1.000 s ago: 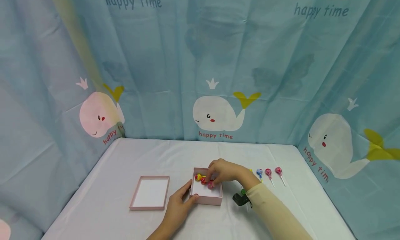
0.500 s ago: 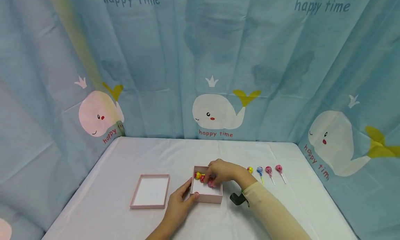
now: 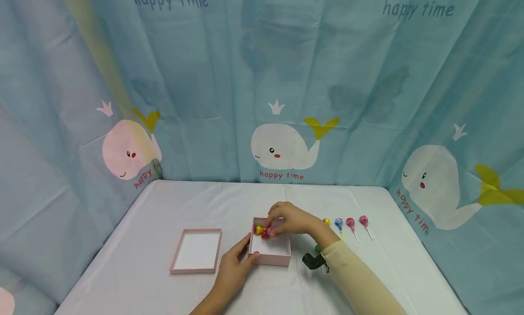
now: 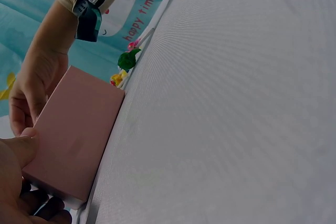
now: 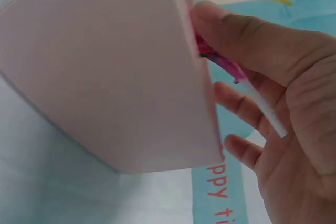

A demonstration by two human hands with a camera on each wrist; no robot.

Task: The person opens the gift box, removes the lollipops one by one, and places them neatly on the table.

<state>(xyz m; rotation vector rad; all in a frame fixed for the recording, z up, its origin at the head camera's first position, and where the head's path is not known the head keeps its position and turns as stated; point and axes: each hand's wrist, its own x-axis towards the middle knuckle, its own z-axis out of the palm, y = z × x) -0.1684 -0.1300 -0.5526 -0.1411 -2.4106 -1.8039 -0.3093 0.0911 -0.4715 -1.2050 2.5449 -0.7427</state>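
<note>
My left hand (image 3: 233, 268) holds an open pink box (image 3: 272, 259) at its near left corner, thumb on the front rim and fingers along the side. In the left wrist view its fingers curl around the box end. Over the box's interior, my right hand (image 3: 288, 218) pinches a pink lollipop (image 5: 231, 68). The right wrist view shows the thumb against the candy head, which is partly hidden by the box wall, while the white stick points back toward the palm. Inside the box, a yellow lollipop (image 3: 258, 230) and a red one (image 3: 264, 233) lie along the far left part.
A shallow pink lid (image 3: 196, 250) lies left of the box. Right of the box, a yellow (image 3: 326, 221), a blue (image 3: 339, 222) and two pink lollipops (image 3: 364, 220) form a row on the white table (image 3: 229, 205). A green lollipop (image 4: 126, 60) is nearer, partly behind the right wrist.
My right hand has risen slightly and shifted toward the back left of the box, with the pink lollipop now beside the red one. My left hand stays on the box.
</note>
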